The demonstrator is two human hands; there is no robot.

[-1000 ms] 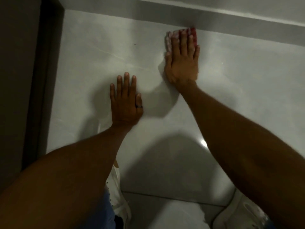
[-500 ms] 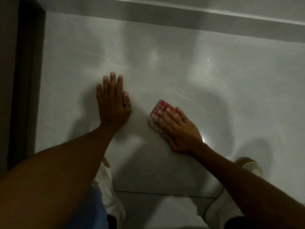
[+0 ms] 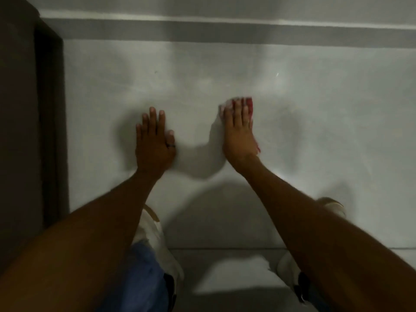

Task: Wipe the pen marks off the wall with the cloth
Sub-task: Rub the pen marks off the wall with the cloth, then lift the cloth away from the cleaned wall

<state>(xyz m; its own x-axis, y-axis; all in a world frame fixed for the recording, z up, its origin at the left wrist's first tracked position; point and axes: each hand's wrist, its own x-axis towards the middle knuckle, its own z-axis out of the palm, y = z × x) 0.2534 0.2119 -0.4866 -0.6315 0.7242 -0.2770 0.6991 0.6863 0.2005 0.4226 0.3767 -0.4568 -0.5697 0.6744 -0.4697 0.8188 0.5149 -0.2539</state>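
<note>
Pale grey wall (image 3: 315,91) w/ dark door frame (image 3: 50,113) at L

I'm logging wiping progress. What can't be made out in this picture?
Head view:
- Any pen marks: none readable on the wall; the picture is dim and blurred.
- The cloth: mostly hidden under the right hand, motion-blurred.
- Wall beneath the left hand: covered by it.

Only one camera here, a wide-angle one worn on the person's head. It faces the wall (image 3: 225,70) from close range, tilted downward, so the door frame (image 3: 49,131) edges the left and the floor (image 3: 236,275) and shoes (image 3: 157,242) show along the bottom.
</note>
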